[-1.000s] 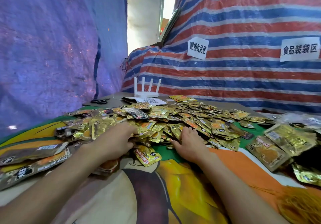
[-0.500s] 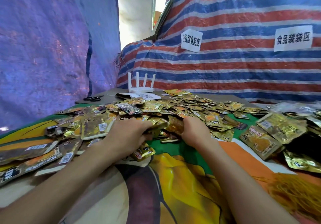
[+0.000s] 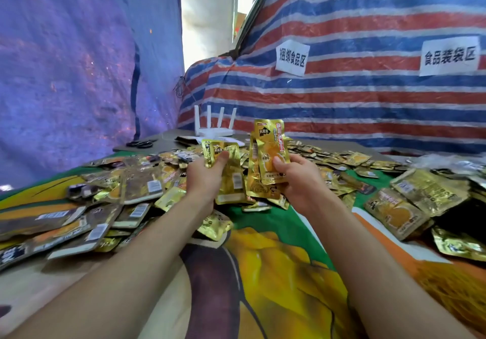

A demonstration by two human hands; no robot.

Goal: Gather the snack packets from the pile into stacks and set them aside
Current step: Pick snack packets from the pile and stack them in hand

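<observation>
In the head view, both hands have come up off the pile [image 3: 342, 160] since half a second ago, when they lay pressed into it. The left hand [image 3: 205, 181] now grips a fanned bunch of snack packets [image 3: 223, 152], thumb on top. The right hand [image 3: 299, 183] pinches a second bunch [image 3: 268, 154] upright. Both are above the middle of the worktop [image 3: 276, 273]. The foil pouches look light, flat, floppy and slick, so they may slide apart. Squeezing across the faces near the lower edge should keep a stack square.
</observation>
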